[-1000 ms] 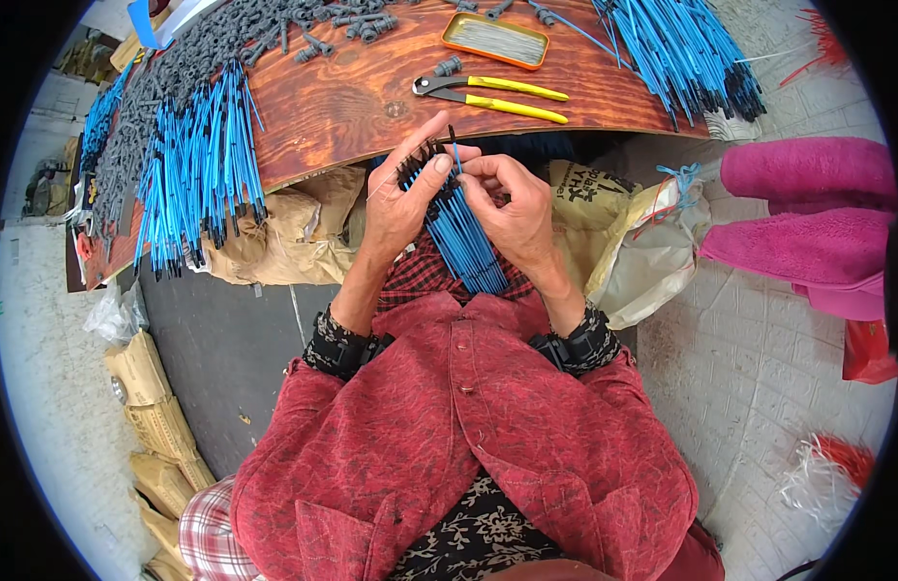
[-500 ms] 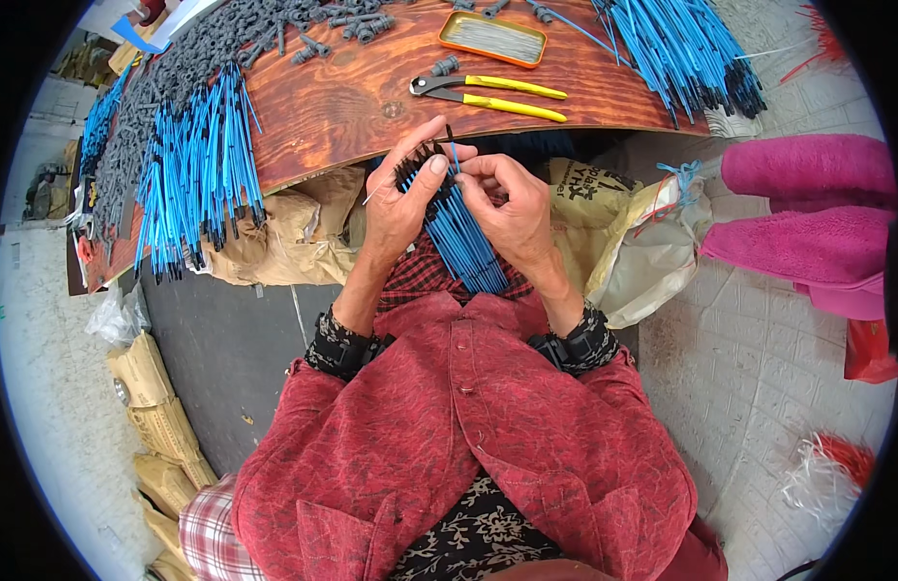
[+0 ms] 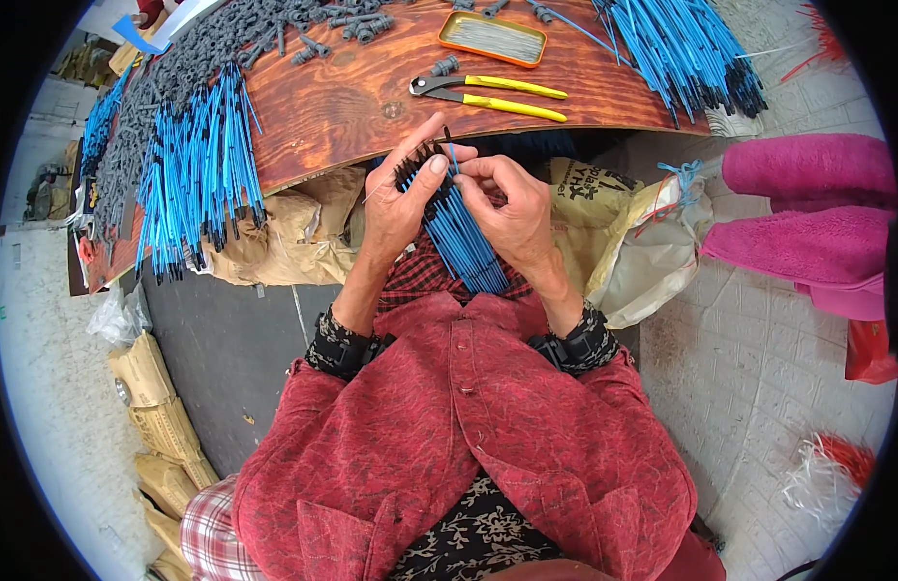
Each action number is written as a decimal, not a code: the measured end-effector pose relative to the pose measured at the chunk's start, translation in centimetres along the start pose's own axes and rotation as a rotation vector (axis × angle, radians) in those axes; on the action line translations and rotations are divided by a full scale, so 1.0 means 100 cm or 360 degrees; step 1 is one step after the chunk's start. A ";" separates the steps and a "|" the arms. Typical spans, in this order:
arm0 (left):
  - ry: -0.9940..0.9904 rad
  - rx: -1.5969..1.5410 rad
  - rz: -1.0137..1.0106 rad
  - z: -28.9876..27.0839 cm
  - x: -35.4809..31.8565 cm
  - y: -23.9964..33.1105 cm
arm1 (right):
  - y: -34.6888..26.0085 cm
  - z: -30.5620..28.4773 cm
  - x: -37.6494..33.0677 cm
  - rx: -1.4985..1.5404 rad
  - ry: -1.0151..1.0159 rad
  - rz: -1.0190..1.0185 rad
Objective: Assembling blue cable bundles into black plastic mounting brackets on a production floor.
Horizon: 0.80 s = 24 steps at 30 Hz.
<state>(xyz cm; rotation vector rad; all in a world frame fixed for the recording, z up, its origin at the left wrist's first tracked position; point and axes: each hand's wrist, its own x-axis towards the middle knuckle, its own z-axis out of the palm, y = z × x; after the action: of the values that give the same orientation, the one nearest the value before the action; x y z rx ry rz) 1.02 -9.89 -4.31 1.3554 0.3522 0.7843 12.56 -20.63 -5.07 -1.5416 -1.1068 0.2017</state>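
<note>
A bundle of thin blue tubes with black tips (image 3: 460, 242) slants up from my lap between my hands. My left hand (image 3: 398, 198) is wrapped round its black-tipped upper end, with the thumb pressed over the tips. A thin pale wire or pin sticks out at the left side of that hand. My right hand (image 3: 512, 203) pinches a single blue tube, which stands up beside the bundle with its black tip above the fingers. Just beyond my hands, yellow-handled pliers (image 3: 512, 105) lie on the wooden table.
On the table (image 3: 323, 126) are an orange-rimmed tin of thin pins (image 3: 492, 41), a heap of grey plastic fittings (image 3: 216, 44) and blue tube piles at left (image 3: 202, 160) and right (image 3: 681, 53). Sacks (image 3: 652, 252) hang below its edge. Magenta cloth (image 3: 807, 242) is at right.
Hardly anything differs. Both hands keep their hold, and the raised black tip has shifted very slightly.
</note>
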 end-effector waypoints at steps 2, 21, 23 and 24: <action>-0.0008 0.0027 -0.0002 0.000 0.000 0.000 | 0.001 0.001 0.000 -0.0016 0.0001 -0.0011; 0.0010 0.0064 -0.0029 0.001 0.000 0.001 | 0.004 0.003 -0.001 -0.0021 0.0124 -0.0159; 0.0010 0.0072 -0.0022 0.001 0.000 0.001 | 0.005 0.003 -0.001 -0.0033 0.0128 -0.0168; 0.0010 0.0072 -0.0022 0.001 0.000 0.001 | 0.005 0.004 -0.001 -0.0070 0.0133 -0.0184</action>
<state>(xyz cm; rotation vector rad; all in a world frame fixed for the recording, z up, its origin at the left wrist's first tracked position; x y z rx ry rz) 1.05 -9.95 -4.19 1.3915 0.3861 0.7733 12.51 -20.40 -5.63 -1.5063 -1.1367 0.0344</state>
